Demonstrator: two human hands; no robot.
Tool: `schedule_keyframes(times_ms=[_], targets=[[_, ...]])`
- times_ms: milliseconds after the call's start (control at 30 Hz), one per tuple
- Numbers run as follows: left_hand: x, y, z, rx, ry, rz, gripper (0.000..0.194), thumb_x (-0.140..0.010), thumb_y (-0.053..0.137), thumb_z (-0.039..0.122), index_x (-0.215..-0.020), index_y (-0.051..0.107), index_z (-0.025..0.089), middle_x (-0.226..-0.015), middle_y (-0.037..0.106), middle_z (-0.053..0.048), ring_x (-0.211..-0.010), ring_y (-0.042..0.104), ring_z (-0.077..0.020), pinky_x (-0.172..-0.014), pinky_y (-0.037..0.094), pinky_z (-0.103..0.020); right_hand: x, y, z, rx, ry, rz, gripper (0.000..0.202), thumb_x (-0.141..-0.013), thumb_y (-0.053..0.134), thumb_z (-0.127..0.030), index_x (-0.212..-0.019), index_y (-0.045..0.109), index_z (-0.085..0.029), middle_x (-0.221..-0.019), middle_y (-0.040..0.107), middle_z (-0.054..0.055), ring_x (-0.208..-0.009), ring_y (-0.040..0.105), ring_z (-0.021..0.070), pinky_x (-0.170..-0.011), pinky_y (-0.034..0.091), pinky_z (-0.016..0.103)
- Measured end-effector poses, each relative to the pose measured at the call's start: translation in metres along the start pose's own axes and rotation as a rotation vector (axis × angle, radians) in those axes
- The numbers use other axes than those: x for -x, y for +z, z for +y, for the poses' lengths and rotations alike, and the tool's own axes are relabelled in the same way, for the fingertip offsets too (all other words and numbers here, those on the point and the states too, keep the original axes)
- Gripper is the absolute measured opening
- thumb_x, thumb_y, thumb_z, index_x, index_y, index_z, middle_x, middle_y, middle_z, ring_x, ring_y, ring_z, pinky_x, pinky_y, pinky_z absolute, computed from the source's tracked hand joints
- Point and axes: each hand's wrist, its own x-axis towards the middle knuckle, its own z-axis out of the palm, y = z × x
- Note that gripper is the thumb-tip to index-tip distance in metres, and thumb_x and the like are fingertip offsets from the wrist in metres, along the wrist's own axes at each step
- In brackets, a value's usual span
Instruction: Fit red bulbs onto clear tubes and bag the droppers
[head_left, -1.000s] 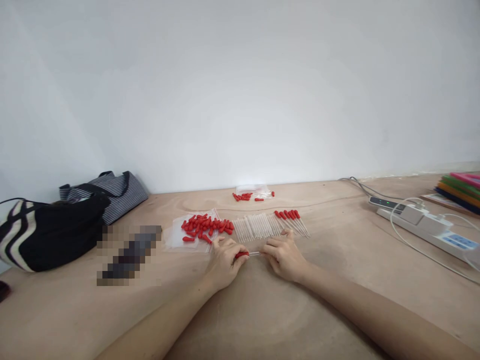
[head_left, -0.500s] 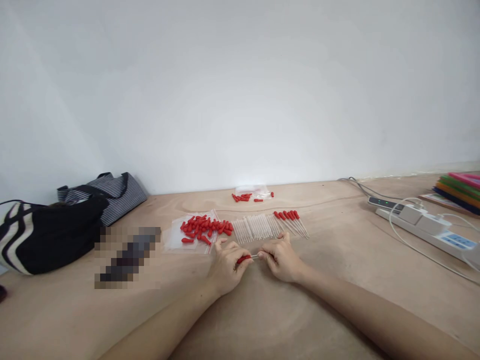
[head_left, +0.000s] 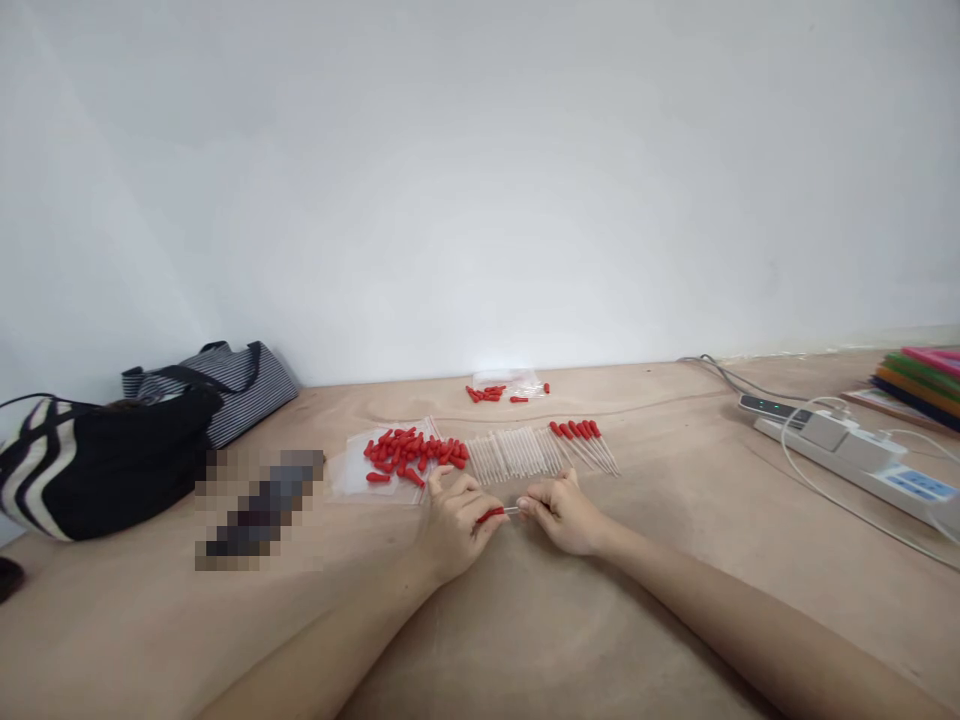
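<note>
Between thumb and fingers, my left hand (head_left: 457, 525) pinches a red rubber dropper bulb (head_left: 491, 514). My right hand (head_left: 562, 514) grips a thin clear glass dropper tube (head_left: 511, 510), whose near end meets the bulb's mouth; how deep it sits inside I cannot tell. Just beyond my hands lies a row of loose glass tubes (head_left: 517, 453). To its right are several droppers with red bulbs on their ends (head_left: 585, 440). A heap of red bulbs (head_left: 409, 452) rests left of the row, partly on clear plastic bags (head_left: 349, 475).
More red bulbs (head_left: 487, 394) and a small plastic bag (head_left: 517, 380) lie near the wall. Leftward are a black bag (head_left: 142, 470), a striped bag (head_left: 259, 390) and a blurred dark object (head_left: 262, 510). On the right, a power strip (head_left: 847, 450) with cables and stacked coloured folders (head_left: 919, 380).
Both hands stay almost in place, with the bulb and tube still end to end. The whole view has shifted slightly; nothing on the table has visibly moved.
</note>
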Motion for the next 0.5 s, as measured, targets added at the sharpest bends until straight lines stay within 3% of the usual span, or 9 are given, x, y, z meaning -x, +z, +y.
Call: schedule_keyframes(times_ms=[167,267,333,400,500], targets=[[0.0,-0.003,0.001,-0.005,0.049,-0.007,0.015,-0.081,0.052,0.026,-0.07,0.06,0.022,-0.061,0.065,0.005,-0.067,0.053,-0.0141,-0.09,0.017,-0.042,0.002,0.001,0.0,-0.088,0.008,-0.067,0.037,-0.088,0.031,-0.033,-0.07,0.059,-0.018,-0.059,0.057,-0.003,-0.062,0.051,0.0113,-0.081,0.022,0.035],[-0.002,-0.005,-0.004,-0.011,-0.02,-0.055,0.011,-0.08,0.054,0.031,-0.077,0.061,0.023,-0.067,0.067,0.004,-0.071,0.054,-0.0158,-0.091,0.017,-0.043,0.003,-0.008,0.002,-0.068,-0.086,-0.066,0.027,-0.086,0.036,-0.031,-0.079,0.059,-0.02,-0.072,0.062,-0.001,-0.073,0.054,0.0139,-0.082,0.022,0.035],[-0.002,-0.007,-0.012,-0.034,-0.11,-0.069,0.022,-0.076,0.057,0.038,-0.092,0.06,0.024,-0.082,0.068,-0.001,-0.081,0.054,-0.0195,-0.09,0.018,-0.044,0.002,-0.016,0.01,-0.019,-0.087,-0.008,0.022,-0.084,0.04,-0.031,-0.079,0.058,-0.02,-0.077,0.064,0.0,-0.076,0.054,0.0153,-0.082,0.023,0.035],[-0.002,-0.007,-0.022,-0.09,-0.222,-0.059,0.041,-0.072,0.059,0.044,-0.107,0.054,0.023,-0.1,0.064,-0.005,-0.093,0.051,-0.024,-0.089,0.021,-0.045,-0.001,-0.026,0.022,0.029,0.064,0.139,0.024,-0.083,0.04,-0.033,-0.075,0.059,-0.02,-0.076,0.065,0.001,-0.075,0.055,0.0163,-0.08,0.024,0.035],[0.0,-0.007,-0.039,-0.202,-0.387,-0.032,0.037,-0.072,0.059,0.039,-0.105,0.055,0.023,-0.105,0.06,-0.006,-0.1,0.048,-0.026,-0.088,0.023,-0.045,-0.007,-0.038,0.047,0.128,0.447,0.426,0.031,-0.083,0.037,-0.036,-0.075,0.061,-0.019,-0.076,0.066,0.005,-0.074,0.056,0.0192,-0.079,0.026,0.037]])
